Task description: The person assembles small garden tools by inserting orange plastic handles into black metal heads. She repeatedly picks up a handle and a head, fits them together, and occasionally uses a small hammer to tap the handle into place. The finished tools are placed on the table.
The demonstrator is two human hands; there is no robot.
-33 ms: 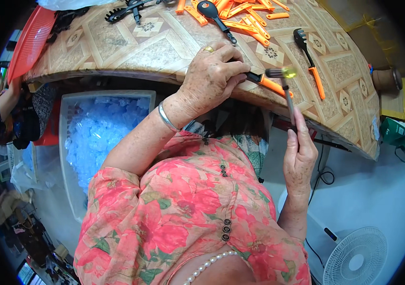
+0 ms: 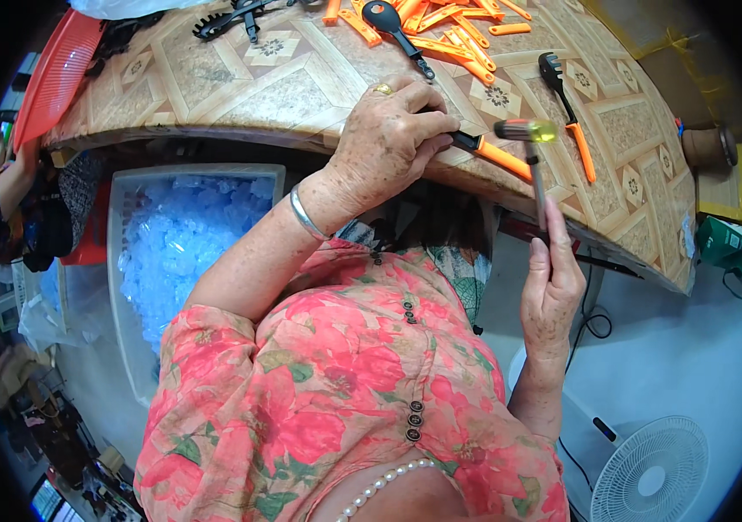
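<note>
My left hand (image 2: pixel 392 130) is closed round a black kitchen utensil (image 2: pixel 465 140) at the table's near edge. Its orange handle (image 2: pixel 504 160) points right; my fingers hide the other end. My right hand (image 2: pixel 552 287) grips a small hammer (image 2: pixel 525 130) by its thin shaft. The hammer's dark and clear yellow head hangs just above the end of the orange handle. Beyond my left hand lies a black spoon-shaped utensil (image 2: pixel 382 17) without an orange handle. To the right rests a black pasta server (image 2: pixel 553 74) with an orange handle fitted.
A pile of loose orange handles (image 2: pixel 471 52) lies at the far middle of the patterned table (image 2: pixel 318 83). Black utensils (image 2: pixel 240 19) and a red plastic basket (image 2: pixel 57 78) are at the left. Below stands a white crate (image 2: pixel 117 261) of bluish plastic pieces. A fan (image 2: pixel 652 478) stands lower right.
The hammer head has shifted slightly to the right, and my right hand has moved a little with it. My left hand and the utensil stay where they were.
</note>
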